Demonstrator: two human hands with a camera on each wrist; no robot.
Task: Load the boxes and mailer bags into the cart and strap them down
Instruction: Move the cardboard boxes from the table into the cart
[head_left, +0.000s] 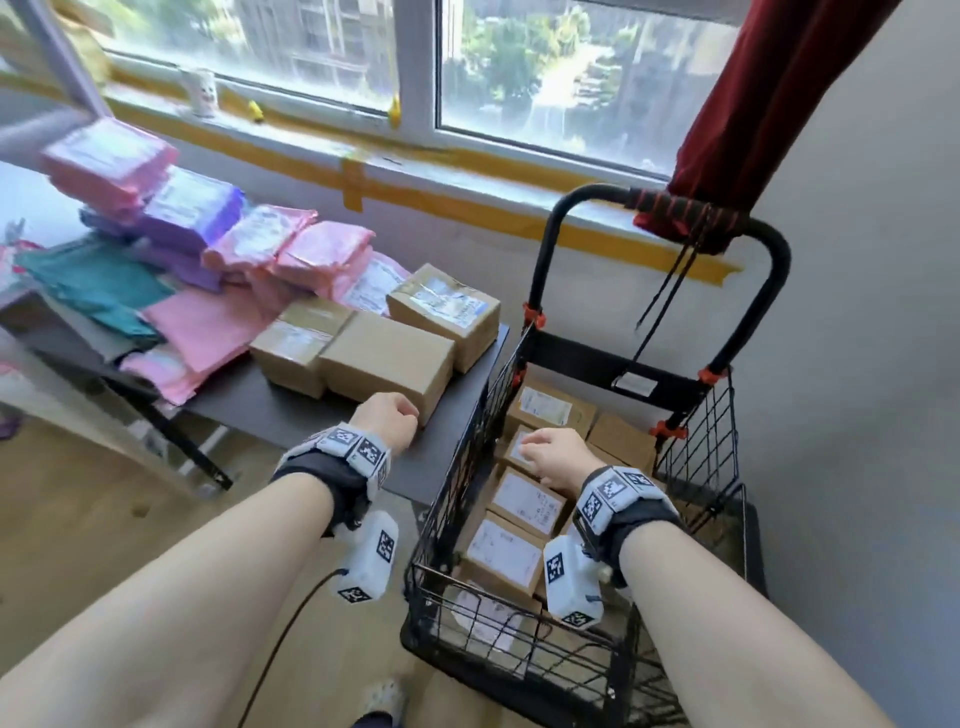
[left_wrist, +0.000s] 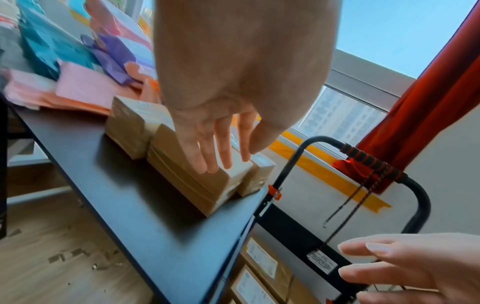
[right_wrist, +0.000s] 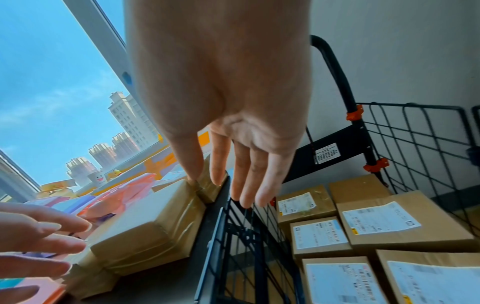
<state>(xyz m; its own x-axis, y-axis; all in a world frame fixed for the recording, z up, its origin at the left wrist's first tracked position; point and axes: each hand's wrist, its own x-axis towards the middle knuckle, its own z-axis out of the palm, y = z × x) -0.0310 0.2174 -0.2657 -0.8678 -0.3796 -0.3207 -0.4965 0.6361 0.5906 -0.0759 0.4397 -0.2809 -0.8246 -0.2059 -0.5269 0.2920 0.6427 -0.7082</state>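
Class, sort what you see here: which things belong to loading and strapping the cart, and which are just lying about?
Belong to the job:
- wire cart
- boxes in the cart
- boxes on the table
- mailer bags
- cord on the cart handle

Just lying about:
- paper cup on the sill
- red curtain
- teal cloth

- Under my left hand's fingers (left_wrist: 207, 152) a cardboard box (head_left: 387, 361) sits, two more boxes packed tight beside it.
- Between both hands, the cart's wire side wall (head_left: 470, 467) rises, touching the table edge (head_left: 488, 374).
- Below my right fingers (right_wrist: 249, 185), labelled boxes (right_wrist: 319, 236) cover the cart floor; above them it's open.
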